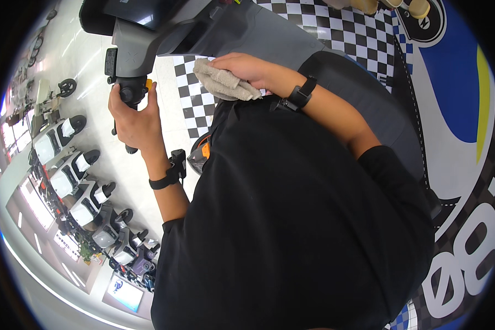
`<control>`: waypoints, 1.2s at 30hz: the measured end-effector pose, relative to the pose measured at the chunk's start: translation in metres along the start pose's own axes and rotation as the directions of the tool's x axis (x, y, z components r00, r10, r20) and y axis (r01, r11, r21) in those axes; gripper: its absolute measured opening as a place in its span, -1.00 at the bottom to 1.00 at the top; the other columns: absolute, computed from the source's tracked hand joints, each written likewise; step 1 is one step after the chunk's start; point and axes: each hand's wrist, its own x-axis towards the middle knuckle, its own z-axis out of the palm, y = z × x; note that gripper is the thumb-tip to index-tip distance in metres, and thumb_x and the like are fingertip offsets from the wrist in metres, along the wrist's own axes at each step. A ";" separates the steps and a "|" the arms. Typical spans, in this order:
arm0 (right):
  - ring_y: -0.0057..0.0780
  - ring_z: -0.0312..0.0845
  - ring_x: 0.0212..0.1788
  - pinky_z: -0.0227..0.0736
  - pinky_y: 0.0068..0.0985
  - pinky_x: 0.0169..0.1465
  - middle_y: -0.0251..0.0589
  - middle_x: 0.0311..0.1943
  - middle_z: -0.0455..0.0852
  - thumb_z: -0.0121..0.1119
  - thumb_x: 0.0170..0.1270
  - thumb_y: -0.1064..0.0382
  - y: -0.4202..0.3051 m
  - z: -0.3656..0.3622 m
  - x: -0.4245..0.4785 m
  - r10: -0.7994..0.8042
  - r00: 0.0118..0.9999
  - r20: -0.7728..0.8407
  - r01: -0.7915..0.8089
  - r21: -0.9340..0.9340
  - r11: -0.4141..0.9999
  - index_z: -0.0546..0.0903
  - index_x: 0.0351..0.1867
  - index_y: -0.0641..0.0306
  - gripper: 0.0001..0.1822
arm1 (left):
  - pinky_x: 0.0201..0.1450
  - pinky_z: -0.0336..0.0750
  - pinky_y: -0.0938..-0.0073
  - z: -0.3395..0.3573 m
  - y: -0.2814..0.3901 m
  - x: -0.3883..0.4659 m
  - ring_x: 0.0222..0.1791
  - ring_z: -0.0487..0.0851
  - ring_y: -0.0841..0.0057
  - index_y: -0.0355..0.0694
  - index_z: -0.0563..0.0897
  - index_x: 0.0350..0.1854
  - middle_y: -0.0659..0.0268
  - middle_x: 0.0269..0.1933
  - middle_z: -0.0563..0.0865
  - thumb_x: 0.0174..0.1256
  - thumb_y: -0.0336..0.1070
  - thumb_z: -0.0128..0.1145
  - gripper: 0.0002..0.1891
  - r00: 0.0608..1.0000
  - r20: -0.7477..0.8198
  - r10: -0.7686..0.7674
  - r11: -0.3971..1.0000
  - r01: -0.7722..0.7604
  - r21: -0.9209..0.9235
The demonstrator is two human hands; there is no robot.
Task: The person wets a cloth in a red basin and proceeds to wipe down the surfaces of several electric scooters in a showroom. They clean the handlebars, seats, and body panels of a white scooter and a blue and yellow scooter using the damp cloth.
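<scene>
My left hand (135,123) is wrapped around the left handlebar grip (131,148) of a grey electric scooter. Its thumb and fingers lie beside the black switch housing (128,93), near a yellow button (149,85). In my right hand (247,68) is a folded beige towelling cloth (222,82), held in front of my black shirt near the scooter's grey body (247,33). The dark scooter seat (354,90) extends behind my right forearm. Above the left grip, the dark display panel (138,14) reflects light.
To the left, a row of parked scooters (68,175) lines the pale floor (144,177). Black-and-white checkered flooring (334,24) surrounds the scooter. Beige rounded objects (418,8) sit at the top right. A large printed graphic (458,90) in blue, white and yellow-green spans the right.
</scene>
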 end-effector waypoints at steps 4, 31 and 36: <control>-0.44 0.72 -0.06 0.68 -0.46 -0.03 -0.09 -0.04 0.76 0.07 0.54 0.13 0.000 0.002 -0.001 0.023 1.000 0.007 -0.023 -0.017 1.000 0.60 0.23 0.39 -0.59 | -0.11 0.67 0.29 -0.002 -0.001 -0.001 -0.06 0.79 0.20 -0.10 0.52 0.26 0.21 0.13 0.72 -0.02 0.03 0.59 -0.22 1.000 0.028 0.000 1.000 0.000 0.006; -0.13 0.52 0.19 0.32 -0.10 0.24 -0.17 0.15 0.63 0.21 0.36 0.03 -0.232 -0.104 -0.081 -0.863 0.193 0.467 -0.121 -0.862 -0.493 0.62 0.12 0.20 -0.59 | -0.19 0.70 0.34 -0.002 0.001 0.005 -0.03 0.79 0.16 -0.20 0.41 0.33 0.10 0.24 0.66 0.15 -0.06 0.46 -0.27 0.985 -0.080 0.150 0.987 -0.154 -0.046; -0.17 0.53 0.23 0.31 -0.16 0.29 -0.18 0.19 0.64 0.21 0.36 0.05 -0.233 -0.114 -0.062 -0.892 0.133 0.432 -0.025 -0.898 -0.439 0.66 0.13 0.20 -0.60 | -0.24 0.68 0.36 -0.002 0.002 0.007 -0.08 0.79 0.17 -0.21 0.40 0.33 0.08 0.23 0.66 0.17 -0.07 0.45 -0.27 0.982 -0.090 0.165 0.985 -0.168 -0.032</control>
